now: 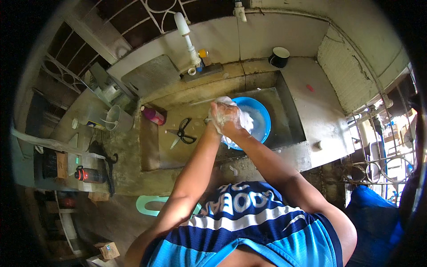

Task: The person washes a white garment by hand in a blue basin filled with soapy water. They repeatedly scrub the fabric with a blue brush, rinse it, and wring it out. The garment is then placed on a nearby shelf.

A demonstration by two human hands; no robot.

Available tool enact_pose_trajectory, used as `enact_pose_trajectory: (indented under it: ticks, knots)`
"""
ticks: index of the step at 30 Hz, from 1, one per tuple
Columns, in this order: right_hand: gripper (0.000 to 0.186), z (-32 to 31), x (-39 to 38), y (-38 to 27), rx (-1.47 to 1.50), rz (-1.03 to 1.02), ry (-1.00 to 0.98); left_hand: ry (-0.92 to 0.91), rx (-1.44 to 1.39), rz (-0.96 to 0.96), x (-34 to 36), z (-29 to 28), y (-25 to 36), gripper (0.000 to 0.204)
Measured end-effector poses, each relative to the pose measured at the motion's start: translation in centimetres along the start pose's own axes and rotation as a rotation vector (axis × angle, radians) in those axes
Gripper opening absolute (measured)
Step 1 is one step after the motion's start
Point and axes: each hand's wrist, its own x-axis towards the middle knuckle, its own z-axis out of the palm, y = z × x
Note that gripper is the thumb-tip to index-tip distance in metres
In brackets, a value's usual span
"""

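Observation:
Both hands are pressed together over the left side of a round blue basin (268, 123) full of white suds. Thick foam coats my left hand (216, 119) and my right hand (231, 121). A foamy white mass (226, 101) shows at their fingertips; I cannot tell whether it is only lather or a soaped cloth. Fingers look closed against each other, though foam hides most of them. The basin stands in a concrete sink (213, 162). To the left of my hands, on the sink floor, lie open black-handled scissors (181, 133).
A purple bottle (153, 115) leans in the sink's left corner. Behind the sink rises a white tap (189, 42); a dark mug (279, 58) stands on the right ledge. On the left counter are a bucket (119, 119) and a black-and-red flask (90, 175). A mint-green stool (149, 205) is below.

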Motion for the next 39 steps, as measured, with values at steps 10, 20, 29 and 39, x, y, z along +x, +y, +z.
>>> enact_pose_trajectory:
  ticks: [10,20,29,39]
  knots:
    - [0.051,-2.6,2.7,8.1,1.21,0.787,-0.317,0.368,0.8,-0.183,-3.6,11.6,7.3,0.051]
    - [0.051,-10.7,2.9,5.4,1.657,0.504,-0.503,0.269,0.378,-0.036,-6.6,5.4,5.1,0.031]
    - [0.05,-11.5,1.3,3.3,2.18,0.78,-0.46,0.433,0.118,-0.175,-4.3,9.5,4.8,0.034]
    - [0.047,-10.6,0.2,2.7,2.182,0.761,-0.47,0.391,0.236,-0.139,-4.1,10.7,4.8,0.045]
